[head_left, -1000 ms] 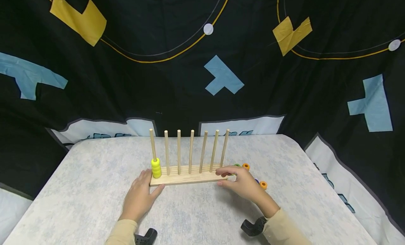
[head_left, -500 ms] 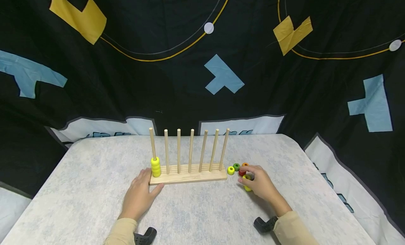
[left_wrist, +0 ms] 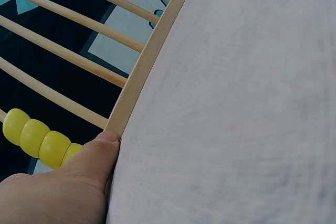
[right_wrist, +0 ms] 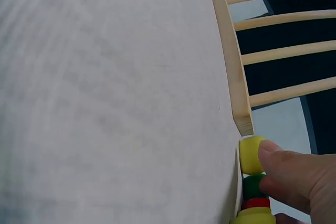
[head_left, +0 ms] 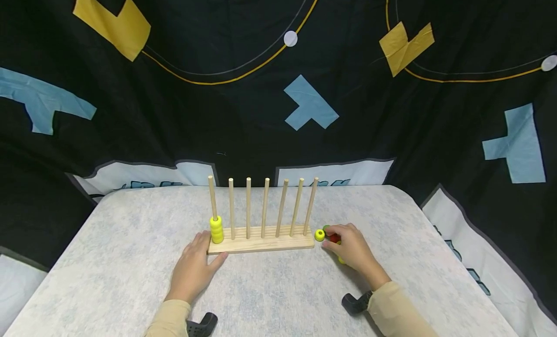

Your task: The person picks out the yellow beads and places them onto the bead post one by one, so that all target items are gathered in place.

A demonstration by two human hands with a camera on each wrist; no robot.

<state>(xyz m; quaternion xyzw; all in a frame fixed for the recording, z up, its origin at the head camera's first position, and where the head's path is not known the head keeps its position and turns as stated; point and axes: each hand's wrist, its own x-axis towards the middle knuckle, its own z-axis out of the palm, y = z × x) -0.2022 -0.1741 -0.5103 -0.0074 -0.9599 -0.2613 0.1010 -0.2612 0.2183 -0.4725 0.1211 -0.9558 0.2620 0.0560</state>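
Note:
A wooden peg rack (head_left: 270,243) with a row of upright pegs stands on the table. Several yellow beads (head_left: 216,230) are stacked on its leftmost peg. My left hand (head_left: 191,269) rests against the rack's left end, the thumb along the front edge in the left wrist view. Past the right end, my right hand (head_left: 354,250) is over loose beads, its thumb and forefinger apart. A yellow bead (head_left: 319,235) lies just left of its fingertips. Between the fingers shows a red bead (head_left: 334,238); green (right_wrist: 253,186) and yellow beads (right_wrist: 254,216) sit close by. The hand partly hides them.
A pale mottled tabletop (head_left: 270,293) carries everything. Behind it hangs a black cloth (head_left: 243,124) with yellow and blue shapes. Dark wrist-worn devices (head_left: 357,304) sit at both cuffs.
My right hand has moved right from the rack's end to the loose beads, then shifted slightly left among them. The left hand has stayed at the rack's left end.

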